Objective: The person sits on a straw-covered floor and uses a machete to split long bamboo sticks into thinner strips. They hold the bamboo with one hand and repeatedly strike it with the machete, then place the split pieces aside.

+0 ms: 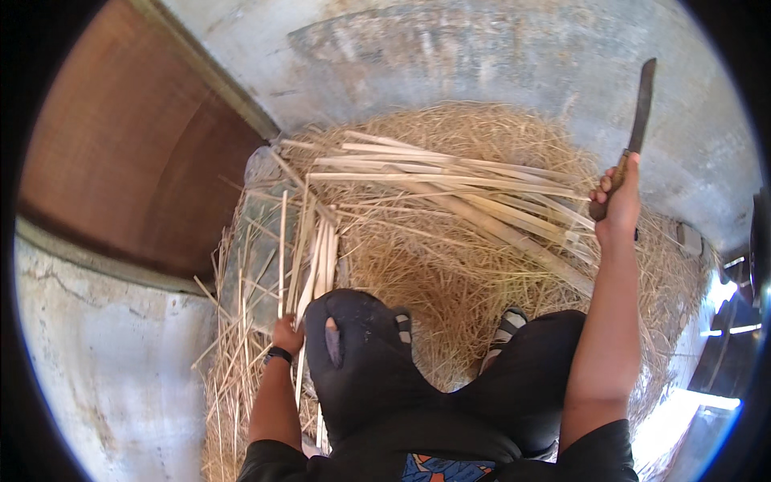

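Observation:
Raised at the right, my right hand (620, 201) is closed round the wooden handle of a machete (642, 108), its dark blade pointing up and away. Low at the left, beside my knee, my left hand (287, 335) is closed on a thin pale bamboo strip (282, 249) that stands out beyond my fingers. Right next to it lie more split bamboo strips (324, 257), running away from me. A larger bundle of long bamboo strips (450, 173) lies crosswise ahead of me, with a thicker bamboo pole (514, 238) slanting under it.
Straw and shavings (385, 257) cover the floor round my sandalled feet (507, 325). A pale wall (482, 56) closes off the far side, and a brown door panel (120, 153) stands at the left. Bamboo scraps (241, 321) litter the left side.

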Demonstrator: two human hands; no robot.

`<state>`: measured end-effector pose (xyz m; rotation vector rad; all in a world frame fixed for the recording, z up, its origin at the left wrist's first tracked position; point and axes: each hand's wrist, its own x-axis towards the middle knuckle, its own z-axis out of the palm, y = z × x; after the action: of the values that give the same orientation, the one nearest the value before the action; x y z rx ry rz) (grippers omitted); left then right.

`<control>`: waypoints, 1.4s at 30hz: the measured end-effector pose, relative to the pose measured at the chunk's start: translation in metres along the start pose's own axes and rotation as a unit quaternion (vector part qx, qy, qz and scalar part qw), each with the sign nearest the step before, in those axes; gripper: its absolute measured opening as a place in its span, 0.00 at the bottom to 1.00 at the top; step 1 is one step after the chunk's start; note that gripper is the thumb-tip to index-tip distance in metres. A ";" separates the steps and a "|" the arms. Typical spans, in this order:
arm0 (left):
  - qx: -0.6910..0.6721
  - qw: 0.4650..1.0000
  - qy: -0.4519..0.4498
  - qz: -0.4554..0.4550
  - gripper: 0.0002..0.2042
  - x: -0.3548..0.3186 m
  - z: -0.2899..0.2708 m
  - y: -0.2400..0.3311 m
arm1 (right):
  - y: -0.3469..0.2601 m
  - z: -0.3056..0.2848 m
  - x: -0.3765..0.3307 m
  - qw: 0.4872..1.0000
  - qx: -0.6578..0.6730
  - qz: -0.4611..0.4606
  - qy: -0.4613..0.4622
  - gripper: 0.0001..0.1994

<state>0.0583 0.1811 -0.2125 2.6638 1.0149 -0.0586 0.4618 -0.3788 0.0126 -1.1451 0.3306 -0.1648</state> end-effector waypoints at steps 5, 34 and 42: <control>0.003 0.979 -0.136 -0.152 0.38 -0.074 0.062 -0.070 | 0.020 0.000 -0.001 0.999 0.033 0.029 -0.025 0.26; -0.078 0.972 -0.020 -0.220 0.22 -0.102 0.065 -0.069 | 0.046 0.031 -0.015 0.996 0.035 0.079 0.014 0.23; 0.042 0.988 0.052 -0.143 0.18 -0.090 -0.056 -0.055 | 0.035 0.032 -0.023 0.997 0.041 0.070 -0.018 0.24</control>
<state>-0.0494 0.1783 -0.1600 2.5961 1.4524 -0.0230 0.4496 -0.3303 -0.0036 -1.0391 0.3676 -0.0344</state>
